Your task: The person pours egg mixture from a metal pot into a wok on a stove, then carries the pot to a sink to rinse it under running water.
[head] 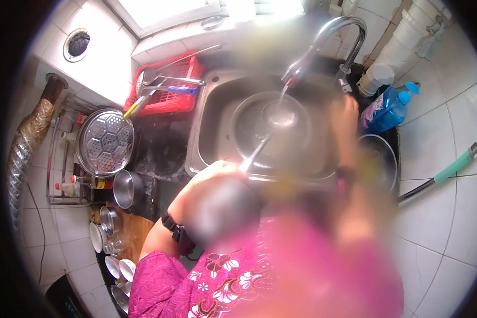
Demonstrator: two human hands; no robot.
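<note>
My left hand [224, 169] grips the handle of a metal ladle [256, 153]. The ladle's bowl is in a round metal basin [238, 131] inside the steel sink [206, 139]. Water from the chrome faucet [298, 67] runs onto the ladle's bowl. At the sink's right side, my right hand [345, 115] is up by the faucet's base [344, 81]. Blur over that hand hides whether its fingers touch or hold the base. A blurred dark round shape [222, 210] covers part of my left forearm.
Left of the sink, a red plastic basket [163, 105] holds several utensils. A perforated steamer tray [107, 141], a metal pot [127, 189] and bowls [126, 269] are farther left. On the right are a blue pump bottle [387, 109], a metal bowl [381, 159] and a green-handled tool [453, 167].
</note>
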